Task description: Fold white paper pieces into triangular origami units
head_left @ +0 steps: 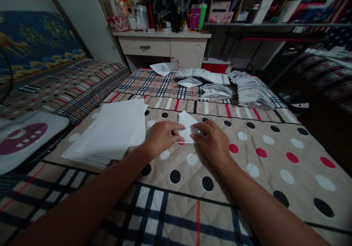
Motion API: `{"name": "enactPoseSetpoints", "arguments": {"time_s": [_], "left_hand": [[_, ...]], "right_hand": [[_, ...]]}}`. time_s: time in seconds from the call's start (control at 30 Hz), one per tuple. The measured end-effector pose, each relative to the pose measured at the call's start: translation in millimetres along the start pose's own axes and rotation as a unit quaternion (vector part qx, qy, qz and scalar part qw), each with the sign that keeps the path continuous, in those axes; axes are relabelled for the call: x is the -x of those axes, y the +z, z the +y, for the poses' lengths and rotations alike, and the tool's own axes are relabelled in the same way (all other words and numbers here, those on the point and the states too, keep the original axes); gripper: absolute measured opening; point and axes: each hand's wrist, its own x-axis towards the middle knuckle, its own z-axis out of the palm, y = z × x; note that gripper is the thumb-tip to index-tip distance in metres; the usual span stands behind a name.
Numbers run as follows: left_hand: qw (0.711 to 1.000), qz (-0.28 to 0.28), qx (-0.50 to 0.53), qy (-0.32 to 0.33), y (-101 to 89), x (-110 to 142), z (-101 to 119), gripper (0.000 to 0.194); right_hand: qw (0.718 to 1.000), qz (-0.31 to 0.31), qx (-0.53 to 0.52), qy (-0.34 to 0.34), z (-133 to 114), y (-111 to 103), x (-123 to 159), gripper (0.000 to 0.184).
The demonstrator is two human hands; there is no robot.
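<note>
Pinching the folded paper [186, 119] by opposite sides, to the right of the paper stack [112, 128], left hand [163, 135] and right hand [214, 140] should press evenly for crisp creases.

Head-worn view, looking forward, angled down

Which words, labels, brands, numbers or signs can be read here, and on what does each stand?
None can be read for certain.
Pink box on the dresser: pale marks, too small and blurred to read.
Small white box on the shelf: printed marks, too small to read.
Purple oval at the left: white shapes, not legible as letters.
Folded paper at the hands, and paper stack: no writing made out.
</note>
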Motion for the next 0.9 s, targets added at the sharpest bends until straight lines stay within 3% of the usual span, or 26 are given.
{"name": "enactPoseSetpoints", "arguments": {"time_s": [0.13,0.3,0.53,0.67,0.73,0.9], "left_hand": [[0.999,-0.025,-0.027,0.025,-0.3,-15.4,-0.2,0.032],[0.998,-0.021,-0.042,-0.035,6.5,-33.1,-1.3,0.029],[0.989,0.055,-0.101,-0.095,16.1,-57.2,-5.0,0.027],[0.989,0.086,-0.087,-0.088,18.6,-62.6,-10.2,0.020],[0.993,0.072,-0.053,-0.079,16.4,-61.9,-14.4,0.029],[0.998,0.002,0.043,-0.037,5.9,-58.6,-23.8,0.080]], "right_hand": [[0.999,0.024,0.022,-0.002,1.2,0.0,-0.7,0.038],[0.999,0.023,0.033,-0.020,4.1,1.2,-1.7,0.042],[0.998,0.030,0.040,-0.025,7.0,2.5,-1.5,0.045],[0.998,0.034,0.041,-0.025,8.0,2.3,-1.3,0.047],[0.998,0.035,0.041,-0.025,8.5,2.3,-1.3,0.050],[0.998,0.034,0.033,-0.028,9.4,1.5,-1.1,0.052]]}}
